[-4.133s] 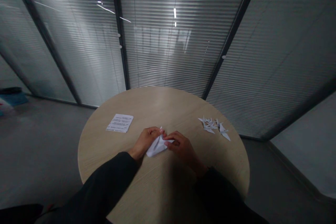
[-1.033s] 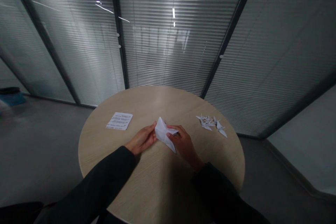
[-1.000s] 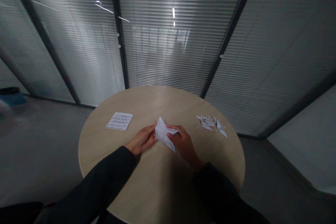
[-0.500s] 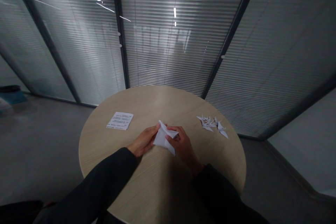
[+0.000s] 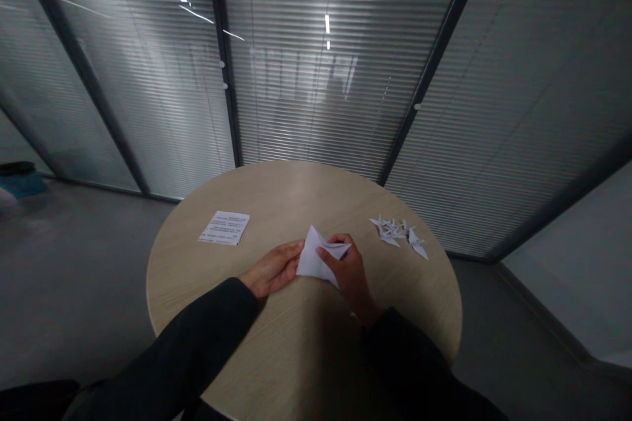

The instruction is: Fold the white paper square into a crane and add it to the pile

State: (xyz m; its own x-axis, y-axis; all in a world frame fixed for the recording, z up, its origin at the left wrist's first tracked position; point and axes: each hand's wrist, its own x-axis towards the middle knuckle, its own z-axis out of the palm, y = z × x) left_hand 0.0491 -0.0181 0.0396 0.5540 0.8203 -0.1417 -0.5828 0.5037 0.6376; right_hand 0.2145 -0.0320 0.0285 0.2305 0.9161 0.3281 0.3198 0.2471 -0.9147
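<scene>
A white sheet of folded paper (image 5: 316, 260), in a pointed, triangular shape, is held just above the round wooden table (image 5: 207, 283). My right hand (image 5: 348, 268) grips it from the right, with the fingers and thumb pinching its upper right flap. My left hand (image 5: 274, 270) lies flat to the left, its fingertips at the paper's left edge. A printed paper sheet (image 5: 224, 227) lies further left, and a small pile of folded paper cranes (image 5: 395, 232) lies to the right of my right hand.
The table's far edge meets a glass partition (image 5: 306, 112) with horizontal blinds and dark metal frames. Grey floor (image 5: 74, 276) surrounds the table. A blue object (image 5: 22, 186) lies on the floor at the far left.
The folded paper has shifted right and changed angle, now gripped by my right hand. My left hand has flattened and eased back to the paper's left edge.
</scene>
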